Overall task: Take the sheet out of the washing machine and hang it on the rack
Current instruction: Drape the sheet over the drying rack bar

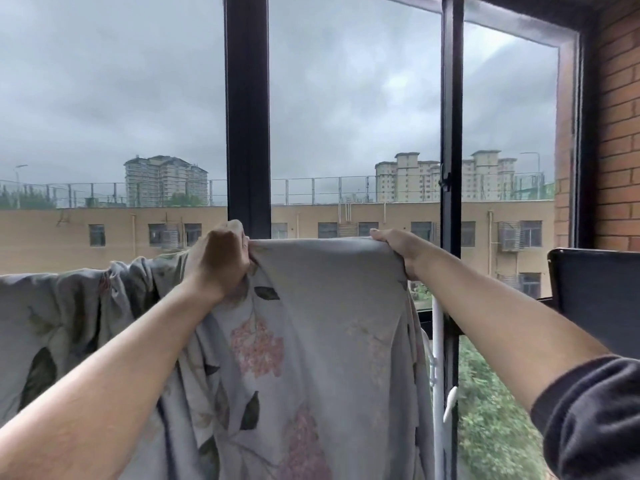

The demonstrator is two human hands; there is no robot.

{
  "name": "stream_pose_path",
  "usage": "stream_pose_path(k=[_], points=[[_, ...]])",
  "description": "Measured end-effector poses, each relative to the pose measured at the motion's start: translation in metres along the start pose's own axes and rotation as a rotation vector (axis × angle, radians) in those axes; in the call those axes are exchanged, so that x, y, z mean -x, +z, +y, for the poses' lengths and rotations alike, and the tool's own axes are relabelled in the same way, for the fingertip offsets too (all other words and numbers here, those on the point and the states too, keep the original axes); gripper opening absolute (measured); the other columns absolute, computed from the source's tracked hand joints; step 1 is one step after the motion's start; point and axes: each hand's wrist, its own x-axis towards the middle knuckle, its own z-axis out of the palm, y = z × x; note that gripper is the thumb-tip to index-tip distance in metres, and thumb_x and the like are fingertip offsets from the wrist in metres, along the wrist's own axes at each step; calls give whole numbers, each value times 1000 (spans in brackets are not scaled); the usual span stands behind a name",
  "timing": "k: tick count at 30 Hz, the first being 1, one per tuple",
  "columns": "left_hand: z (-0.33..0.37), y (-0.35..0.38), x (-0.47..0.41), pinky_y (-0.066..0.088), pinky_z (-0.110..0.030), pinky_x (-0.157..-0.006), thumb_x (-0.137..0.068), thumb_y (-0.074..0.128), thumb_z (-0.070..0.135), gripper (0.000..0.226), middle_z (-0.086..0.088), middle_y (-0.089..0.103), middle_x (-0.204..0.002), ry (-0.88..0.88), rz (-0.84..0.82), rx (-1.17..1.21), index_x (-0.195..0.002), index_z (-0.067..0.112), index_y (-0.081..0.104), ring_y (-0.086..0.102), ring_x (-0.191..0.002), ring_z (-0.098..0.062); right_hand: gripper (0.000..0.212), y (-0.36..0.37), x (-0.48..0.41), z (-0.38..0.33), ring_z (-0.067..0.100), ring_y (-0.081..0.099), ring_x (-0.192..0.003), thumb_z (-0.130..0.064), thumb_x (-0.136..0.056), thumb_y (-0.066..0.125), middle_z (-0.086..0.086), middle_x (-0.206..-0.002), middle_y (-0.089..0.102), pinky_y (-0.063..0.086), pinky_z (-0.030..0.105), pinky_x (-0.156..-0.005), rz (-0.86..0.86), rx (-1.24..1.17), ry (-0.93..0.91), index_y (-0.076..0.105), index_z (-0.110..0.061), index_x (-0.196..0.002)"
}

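1. The sheet (311, 323) is out of the washing machine and up at the window. Its top edge is stretched between the two hands, its left part lies draped over what seems to be a rail hidden under the cloth, and the rest hangs down in front.
2. The left grip (221, 261) is closed on a bunched fold of the top edge. The right grip (394, 249) is closed on the right end of that edge, fingers hooked over the top.
3. Risk: if much more cloth hangs on the near side than on the far side, its weight could drag the sheet off the rail once the hands let go.
4. Risk: the gathers beside the left grip, if not spread out, would likely dry slowly and creased.
5. Risk: the right edge hangs just beside the rack (438, 323), whose white upright shows there, and a sideways pull could snag the cloth on it.
6. The sheet is thin, limp, pale grey fabric printed with pink blossom clusters and dark green leaves, and it falls in long soft folds.
7. The rack's upright is a smooth, round white tube, probably painted metal.
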Motion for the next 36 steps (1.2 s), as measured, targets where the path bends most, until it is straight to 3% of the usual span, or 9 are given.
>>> stream_pose_path(k=[7, 11, 13, 17, 20, 22, 26, 31, 36], points=[[-53, -24, 2, 47, -45, -74, -93, 42, 13, 25, -33, 59, -97, -287, 18, -196, -97, -8, 55, 58, -89, -47, 29, -21, -11, -3, 14, 52, -44, -25, -92, 47, 2, -53, 54, 42, 23, -49, 95, -141, 10, 47, -16, -64], [-46, -33, -5, 48, -41, -75, -89, 54, 24, 28, -26, 63, -101, -409, -150, -302, -99, -2, 59, 60, -93, -41, 31, -36, -12, 1, 15, 49, -46, -26, -95, 48, 1, -49, 51, 41, 25, -47, 109, -119, 9, 46, -16, -66], [-28, -25, -6, 49, -38, -74, -87, 55, 23, 21, -20, 64, -99, -352, -178, -248, -97, 5, 59, 60, -91, -37, 28, -32, -8, 5, 13, 54, -45, -27, -93, 56, 2, -51, 56, 46, 23, -48, 62, -22, -19, 54, -11, -70], [28, 3, 2, 43, -33, -72, -90, 49, 34, 20, -4, 65, -100, -87, -299, 49, -92, 17, 60, 59, -90, -25, 28, -29, -2, 8, 24, 61, -75, -26, -73, 78, 11, -79, 67, 52, 44, -86, 24, 201, -76, 73, -5, -90], [60, 18, 7, 40, -29, -69, -90, 52, 43, 25, 0, 67, -99, 39, -373, 54, -96, 22, 64, 61, -93, -23, 8, -26, 5, 4, 22, 60, -74, -14, -78, 71, 12, -91, 70, 54, 41, -82, -43, 407, -101, 74, -13, -86], [63, 23, 7, 46, -31, -70, -90, 56, 38, 22, -4, 70, -92, 48, -333, 90, -92, 19, 67, 63, -89, -26, 8, -28, 13, 5, 18, 56, -63, -9, -85, 62, 12, -86, 68, 53, 31, -64, -112, 457, -70, 68, -11, -90], [65, 27, 7, 45, -30, -64, -91, 57, 23, 20, -11, 69, -79, 18, -264, 202, -78, 10, 67, 62, -76, -29, 16, -33, 12, 26, 12, 45, -56, 8, -88, 40, 8, -69, 52, 38, 17, -44, -235, 190, 45, 45, -6, -91], [64, 29, 6, 40, -30, -61, -91, 53, 18, 23, -13, 67, -76, 0, -227, 207, -71, 9, 59, 61, -75, -31, 27, -10, 4, 41, 13, 47, -49, 1, -80, 50, 2, -59, 50, 40, 25, -48, -97, -43, -20, 49, -17, -60], [55, 25, 8, 41, -32, -62, -88, 55, 12, 17, -11, 67, -72, 0, -154, 246, -74, 6, 62, 60, -72, -31, 17, -9, 26, 24, 19, 60, -63, -31, -87, 62, 6, -77, 64, 55, 35, -72, -205, 88, 107, 59, -15, -89]])
